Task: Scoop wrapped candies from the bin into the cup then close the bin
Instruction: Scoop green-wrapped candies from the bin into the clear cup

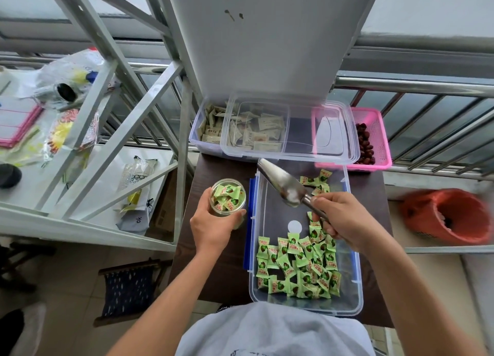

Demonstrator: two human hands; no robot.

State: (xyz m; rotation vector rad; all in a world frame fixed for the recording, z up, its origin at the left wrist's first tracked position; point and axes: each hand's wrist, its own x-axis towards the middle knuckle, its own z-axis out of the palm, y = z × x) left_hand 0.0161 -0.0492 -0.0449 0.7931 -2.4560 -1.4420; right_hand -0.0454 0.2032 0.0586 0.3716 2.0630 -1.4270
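Left hand on the cup, right hand on the scoop, bin open.

Seen from the head camera, the left hand wraps round the clear cup, which holds several green wrapped candies and is just left of the bin over the dark table. The right hand grips the metal scoop's handle, its bowl empty above the bin's far half. Most candies lie heaped at the bin's near end.

you get soft, even daylight, faint shadows, a mild sheen on the scoop. the wide lens bends the railing at upper right (edges worst); the red bag at right is blurred.
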